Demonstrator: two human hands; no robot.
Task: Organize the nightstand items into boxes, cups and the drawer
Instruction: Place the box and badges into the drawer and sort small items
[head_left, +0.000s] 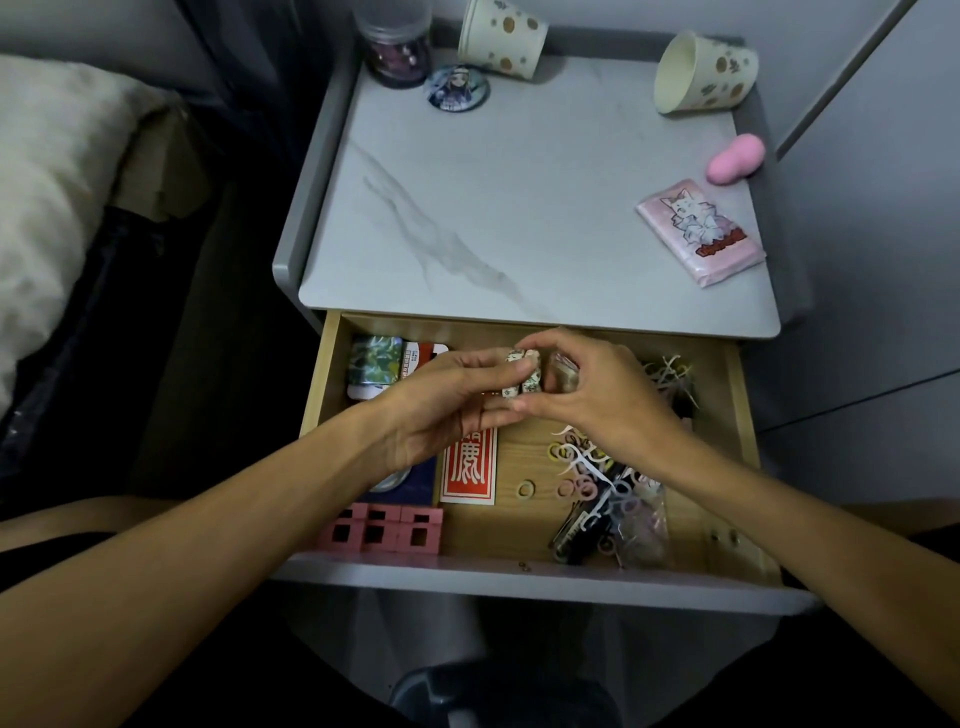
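Both hands meet over the open wooden drawer (743, 415) of the grey nightstand (519, 208). My left hand (441, 410) pinches two small patterned pieces (522, 376) between thumb and fingers. My right hand (597, 395) grips them from the other side and also holds a small clear item (563, 374). Inside the drawer lie a green tin (375, 361), a red-and-white card (469, 470), pink blocks (384, 530), loose hair rings (571, 486) and dark clips (587, 535). Two patterned paper cups (501, 39) (701, 73) lie tipped over on top.
At the back left of the top stand a clear jar (397, 49) and a round badge (456, 88). A pink soft object (735, 158) and a pink tissue pack (701, 234) sit at the right edge. A bed (57, 182) lies to the left.
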